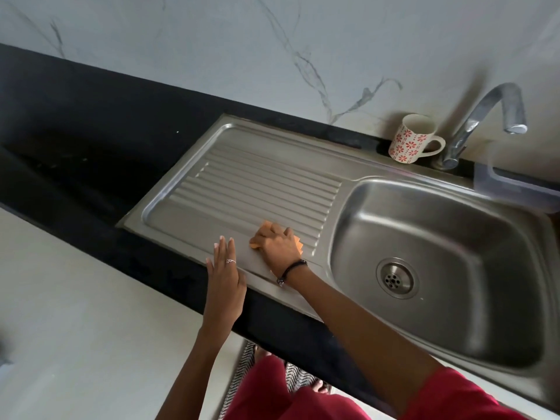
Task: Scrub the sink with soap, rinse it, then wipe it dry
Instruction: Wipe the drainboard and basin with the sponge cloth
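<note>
**Orange cloth pressed on the drainboard's near edge**

A black countertop runs across the view from the far left, below a white marble-veined wall. Set into it is a stainless steel sink, with its ribbed drainboard to the left and its basin to the right.

At the near rim of the drainboard, the left hand lies flat with its fingers straight and together, the fingertips resting on the steel and the palm over the counter's edge. It holds nothing; a ring shows on one finger.

Just beside it to the right, the right hand grips an orange cloth, fingers curled over it and pressing it down on the smooth strip of the drainboard below the ribs. The cloth's edges stick out beyond the knuckles and at the right of the hand. A dark bracelet circles that wrist.

Farther right, the basin has a round drain in its floor. Behind the basin, on the counter by the wall, a white mug with red flowers stands upright just beside a chrome faucet. A clear plastic container sits at the far right rim.
</note>
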